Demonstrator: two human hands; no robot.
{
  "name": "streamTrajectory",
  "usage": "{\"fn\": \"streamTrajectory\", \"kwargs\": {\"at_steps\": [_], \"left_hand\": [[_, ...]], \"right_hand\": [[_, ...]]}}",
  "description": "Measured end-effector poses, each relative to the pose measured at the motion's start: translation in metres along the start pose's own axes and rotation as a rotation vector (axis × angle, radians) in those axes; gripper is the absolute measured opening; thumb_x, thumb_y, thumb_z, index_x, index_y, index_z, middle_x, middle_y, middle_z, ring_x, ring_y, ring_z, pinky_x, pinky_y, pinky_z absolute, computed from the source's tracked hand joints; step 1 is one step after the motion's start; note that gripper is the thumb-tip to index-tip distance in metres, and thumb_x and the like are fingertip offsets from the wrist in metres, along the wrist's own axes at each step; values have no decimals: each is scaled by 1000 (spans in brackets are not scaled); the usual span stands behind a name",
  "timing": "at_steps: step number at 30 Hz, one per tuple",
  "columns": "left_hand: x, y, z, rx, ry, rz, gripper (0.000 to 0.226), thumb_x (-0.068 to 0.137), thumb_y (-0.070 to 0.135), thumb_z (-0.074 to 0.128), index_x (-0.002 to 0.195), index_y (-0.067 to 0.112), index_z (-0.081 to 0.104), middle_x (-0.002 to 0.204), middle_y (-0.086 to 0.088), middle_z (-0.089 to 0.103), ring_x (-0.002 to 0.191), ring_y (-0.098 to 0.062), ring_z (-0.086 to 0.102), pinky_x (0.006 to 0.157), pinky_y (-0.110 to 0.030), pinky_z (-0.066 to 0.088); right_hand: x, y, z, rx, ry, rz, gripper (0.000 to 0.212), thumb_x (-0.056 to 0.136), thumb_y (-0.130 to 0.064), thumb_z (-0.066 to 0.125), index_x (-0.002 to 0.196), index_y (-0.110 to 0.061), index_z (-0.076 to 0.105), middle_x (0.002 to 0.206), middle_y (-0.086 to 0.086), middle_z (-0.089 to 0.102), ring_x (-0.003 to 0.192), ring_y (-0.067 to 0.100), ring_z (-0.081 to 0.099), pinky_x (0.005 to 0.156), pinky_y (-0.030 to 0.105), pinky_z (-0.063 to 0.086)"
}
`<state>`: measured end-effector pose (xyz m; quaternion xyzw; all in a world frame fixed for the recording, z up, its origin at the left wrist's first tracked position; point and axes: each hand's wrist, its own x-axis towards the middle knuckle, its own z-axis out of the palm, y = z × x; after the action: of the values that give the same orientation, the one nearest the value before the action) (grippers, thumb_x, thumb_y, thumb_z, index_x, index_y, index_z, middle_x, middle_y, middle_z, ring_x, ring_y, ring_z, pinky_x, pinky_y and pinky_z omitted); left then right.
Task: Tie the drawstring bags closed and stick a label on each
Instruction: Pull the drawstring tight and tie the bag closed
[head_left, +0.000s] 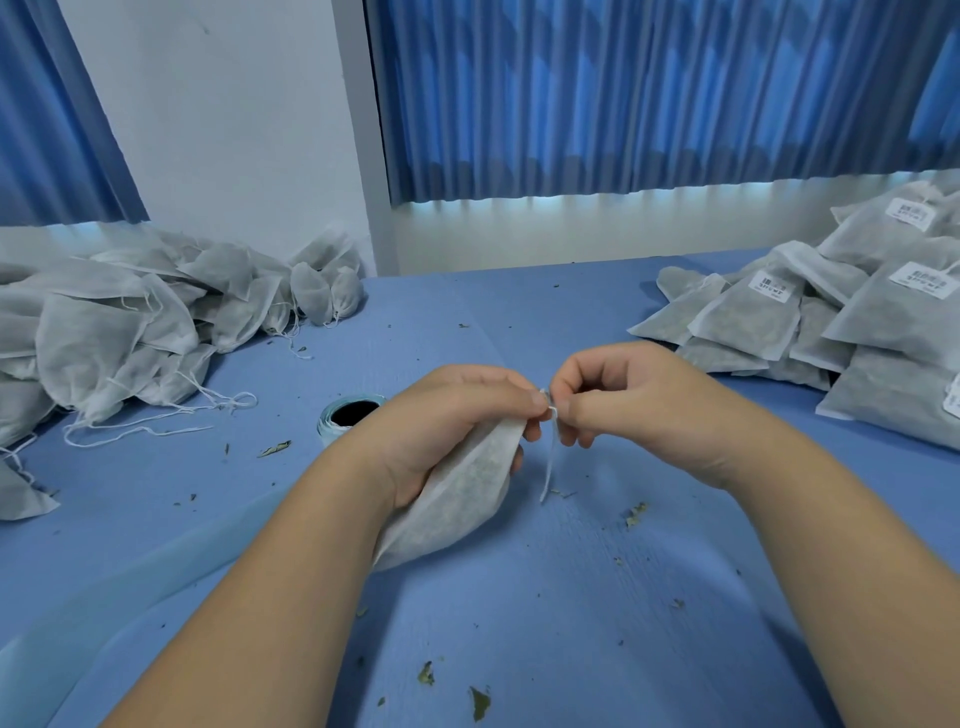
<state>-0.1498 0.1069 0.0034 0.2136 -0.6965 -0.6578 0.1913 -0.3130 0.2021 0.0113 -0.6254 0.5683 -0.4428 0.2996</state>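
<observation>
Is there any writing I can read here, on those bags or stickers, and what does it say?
No text here can be read.
The white labels on the stacked bags at right: dark barcode-like print, too blurred to read.
The blue roll: no print shows.

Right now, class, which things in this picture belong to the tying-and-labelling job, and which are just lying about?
Job: bag held in the left hand; drawstring pinched by the right hand; label roll; untied bags, left; labelled bags, right.
Lying about: leaf scraps on the table; blue curtains.
</observation>
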Motion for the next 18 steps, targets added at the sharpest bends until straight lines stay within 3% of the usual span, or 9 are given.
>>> {"fn": "streamTrajectory", "kwargs": {"at_steps": [5,10,14,18], "left_hand": [[0,0,4,18,73,40,10,79,15,75,71,19,71,73,1,62,55,-15,55,52,-21,47],[1,0,5,16,142,67,13,85,15,69,72,17,71,72,0,62,57,-13,56,53,-21,48],[1,0,4,16,189,50,12,84,18,71,72,17,71,69,1,63,57,-14,57,51,-21,47],[2,1,4,73,235,56,9,75,29,78,69,24,72,70,4,63,64,-16,57,62,-26,44]], "right_hand": [[1,2,-1,-48,46,7,13,83,-11,63,72,-18,63,65,-9,63,66,5,62,65,21,47],[2,1,4,42,108,-31,11,83,-6,68,81,-12,59,72,-7,64,70,14,69,61,21,48],[4,1,8,77,171,-66,15,82,1,69,81,-8,57,68,-6,64,62,13,66,57,18,47],[5,1,8,49,204,-66,15,83,5,66,79,-8,59,64,-4,61,57,10,62,56,16,46]]}}
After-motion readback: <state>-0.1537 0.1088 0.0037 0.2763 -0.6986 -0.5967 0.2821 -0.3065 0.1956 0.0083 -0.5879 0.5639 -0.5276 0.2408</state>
